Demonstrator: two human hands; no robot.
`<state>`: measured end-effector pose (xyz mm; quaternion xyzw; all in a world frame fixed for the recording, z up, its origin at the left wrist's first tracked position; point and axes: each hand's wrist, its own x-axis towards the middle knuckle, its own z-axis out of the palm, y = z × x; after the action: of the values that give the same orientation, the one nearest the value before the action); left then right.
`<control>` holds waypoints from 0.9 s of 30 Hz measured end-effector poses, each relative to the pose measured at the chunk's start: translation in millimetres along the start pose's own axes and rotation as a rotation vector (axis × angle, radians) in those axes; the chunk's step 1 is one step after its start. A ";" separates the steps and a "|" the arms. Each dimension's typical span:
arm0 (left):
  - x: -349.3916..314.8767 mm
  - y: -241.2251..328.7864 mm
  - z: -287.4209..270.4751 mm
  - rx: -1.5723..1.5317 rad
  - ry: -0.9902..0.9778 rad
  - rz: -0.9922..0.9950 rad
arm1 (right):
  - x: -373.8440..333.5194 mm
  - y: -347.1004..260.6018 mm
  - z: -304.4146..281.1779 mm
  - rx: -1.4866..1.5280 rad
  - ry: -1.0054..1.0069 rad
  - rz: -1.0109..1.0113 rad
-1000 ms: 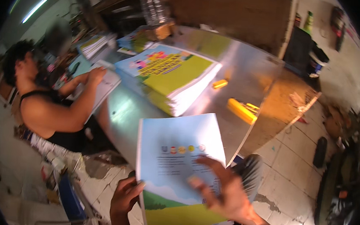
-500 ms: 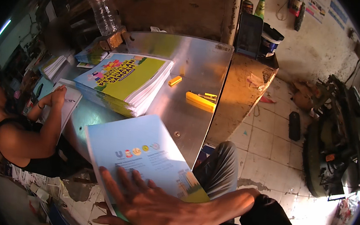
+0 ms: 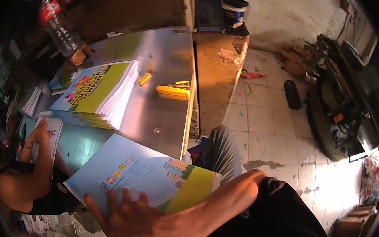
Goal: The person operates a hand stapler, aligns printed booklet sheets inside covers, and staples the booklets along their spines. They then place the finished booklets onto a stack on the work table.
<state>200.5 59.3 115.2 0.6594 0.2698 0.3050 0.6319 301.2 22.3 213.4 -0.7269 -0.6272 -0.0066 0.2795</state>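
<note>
My right hand [image 3: 136, 223] lies with fingers stretched out on the back cover of a booklet [image 3: 146, 159], pale blue with a green lower strip. The booklet slants over my lap and the near edge of the metal table [image 3: 162, 129]. My left hand is out of sight. Beyond the booklet stands a thick stack of similar booklets [image 3: 112, 79], front covers up and white page edges to the right. On the table right of the stack lie a small yellow block [image 3: 145, 79] and a larger yellow tool with metal parts [image 3: 174, 91].
At the left, a person [image 3: 21, 190] rests joined hands over a white open booklet [image 3: 55, 130]. A clear plastic bottle [image 3: 60, 30] with a red label stands at the back left. A worn wooden cabinet [image 3: 217, 76] adjoins the table's right. Dark machinery [image 3: 342, 104] sits on the tiled floor.
My view has swung right, so the table appears further left. The booklet has turned clockwise under my right hand. Fingers that showed below the booklet are no longer visible.
</note>
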 end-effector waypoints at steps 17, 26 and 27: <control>-76.2 8.2 -151.6 -0.034 0.727 -0.232 | -40.5 209.5 -130.5 0.884 -0.283 0.566; -30.9 16.0 -140.3 0.311 0.574 -0.382 | -44.8 231.9 -67.0 0.639 -0.373 0.776; -28.0 23.6 -142.0 0.300 0.524 -0.361 | -48.5 236.7 -57.9 0.634 -0.371 0.778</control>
<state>75.5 132.2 139.2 0.5860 0.5769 0.3042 0.4809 527.3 -59.2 150.6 -0.7746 -0.3214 0.4158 0.3518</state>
